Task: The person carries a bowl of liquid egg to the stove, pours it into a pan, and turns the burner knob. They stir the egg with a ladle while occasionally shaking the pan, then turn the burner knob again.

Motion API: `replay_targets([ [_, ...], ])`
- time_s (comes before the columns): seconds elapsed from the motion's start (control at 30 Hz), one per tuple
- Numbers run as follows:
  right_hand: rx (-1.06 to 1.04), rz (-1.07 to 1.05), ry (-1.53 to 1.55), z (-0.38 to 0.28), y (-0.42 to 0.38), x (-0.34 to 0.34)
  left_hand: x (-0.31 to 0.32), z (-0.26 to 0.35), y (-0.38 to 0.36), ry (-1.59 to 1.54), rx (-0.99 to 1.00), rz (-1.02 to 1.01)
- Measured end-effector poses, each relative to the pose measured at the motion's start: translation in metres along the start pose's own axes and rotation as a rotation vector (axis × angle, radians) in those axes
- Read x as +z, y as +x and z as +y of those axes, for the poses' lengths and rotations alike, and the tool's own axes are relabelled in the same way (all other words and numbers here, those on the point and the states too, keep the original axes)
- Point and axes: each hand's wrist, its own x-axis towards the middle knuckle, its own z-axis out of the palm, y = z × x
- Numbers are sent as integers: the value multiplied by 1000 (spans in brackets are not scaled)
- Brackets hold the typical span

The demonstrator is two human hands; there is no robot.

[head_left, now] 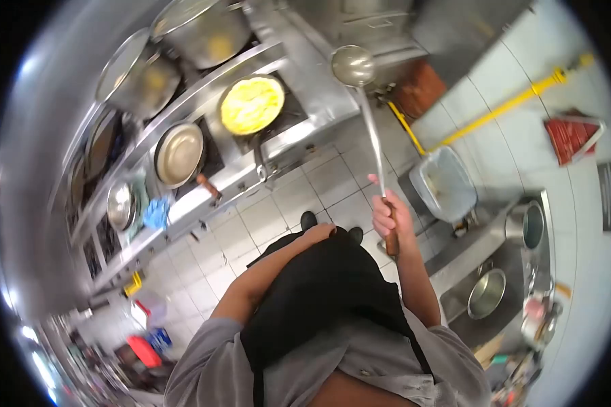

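My right hand [395, 218] is closed round the brown handle of a long metal ladle [369, 122]. The ladle points away from me, and its round bowl is over the floor near the stove's right corner. Close against the front of my black apron [319, 292], my left hand [318, 235] is seen from its back; its fingers are mostly hidden. A pan with a yellow, egg-like round [252, 105] in it sits on the stove, its handle towards me. Left of it stands a pale-bottomed frying pan [180, 154] with a brown handle.
Two large pots [139, 78] stand at the back of the stove [302, 129]. A metal bowl [121, 205] and a blue cloth [156, 213] are at its left. To my right are a grey plastic bin [444, 183], a yellow pipe [495, 108] and a sink holding a metal pot [487, 294].
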Motion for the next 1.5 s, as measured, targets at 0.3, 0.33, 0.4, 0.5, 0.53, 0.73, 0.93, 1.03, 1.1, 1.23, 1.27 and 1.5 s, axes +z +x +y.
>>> replay_targets([
  [0.3, 226, -194, 124, -20, 116, 2, 23, -35, -144, -26, -694, 505],
  [0.33, 117, -51, -437, -3, 126, 9, 29, -33, -161, -36, -754, 488],
  [0.4, -59, 106, -1140, 23, 158, -8, 55, -50, -189, -31, -789, 423],
  [0.5, -55, 55, -1248, 33, 182, -1, 71, -58, -206, 6, -872, 328],
  [0.53, -487, 93, -1456, 64, 207, -41, 76, -53, -207, -30, -887, 412],
  [0.73, -52, 86, -1084, 38, 191, 14, 86, -5, -169, -200, -804, 613],
  [0.93, 228, 27, -798, 20, 223, -1, 87, -4, -151, -208, -796, 631],
  [1.03, 319, -61, -383, 28, 220, 11, 93, -46, -158, -175, -824, 663],
  [1.1, 246, -115, -356, 31, 200, 32, 64, -41, -175, -182, -836, 608],
  [1.23, 394, -257, 81, 12, 200, 37, 33, -53, -189, -136, -828, 601],
  [1.27, 394, -329, 256, 8, 200, 39, 31, -64, -188, -143, -807, 564],
  [1.5, 277, -315, 208, -29, 228, 23, 25, -81, -182, -177, -798, 524],
])
